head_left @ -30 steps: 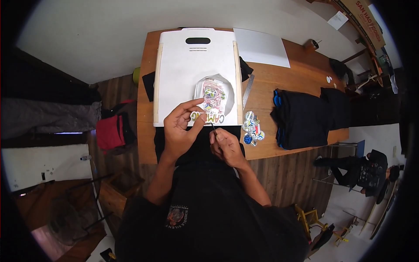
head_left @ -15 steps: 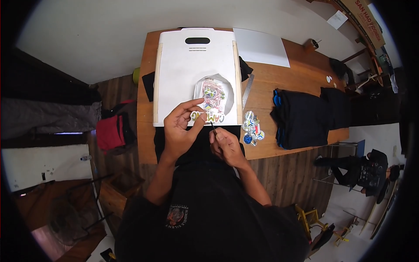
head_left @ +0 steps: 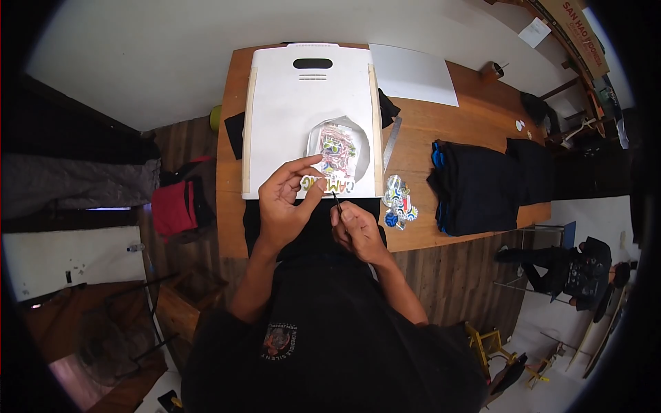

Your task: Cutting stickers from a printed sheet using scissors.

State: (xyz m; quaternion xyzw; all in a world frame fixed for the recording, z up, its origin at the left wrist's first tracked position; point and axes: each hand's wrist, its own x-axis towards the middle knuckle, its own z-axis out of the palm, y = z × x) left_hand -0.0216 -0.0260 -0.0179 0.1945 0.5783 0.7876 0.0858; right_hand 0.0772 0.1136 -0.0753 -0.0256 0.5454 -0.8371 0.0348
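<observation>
My left hand [head_left: 284,206] pinches a lettered sticker [head_left: 343,186] with green, yellow and brownish letters and a white border. My right hand [head_left: 360,234] is closed around a slim dark tool [head_left: 337,200]; its tip meets the sticker's lower edge, and I cannot make out its exact kind. Both hands are over the near edge of a white board [head_left: 279,124] with an oval handle slot. Just beyond the sticker, a white-rimmed round container [head_left: 364,155] on the board holds colourful printed pieces [head_left: 333,143]. A cluster of cut-out stickers [head_left: 397,202] lies right of my right hand.
The wooden table [head_left: 423,131] carries a stack of folded black cloth [head_left: 478,186] on the right. A metal ruler [head_left: 392,143] is beside the board, with a white sheet [head_left: 413,72] behind and a brown cup [head_left: 491,71] farther right. Another person [head_left: 585,274] is at the far right.
Hardly anything differs. My hands keep their places, while the sticker between them tilts slightly, so its letters catch the light differently.
</observation>
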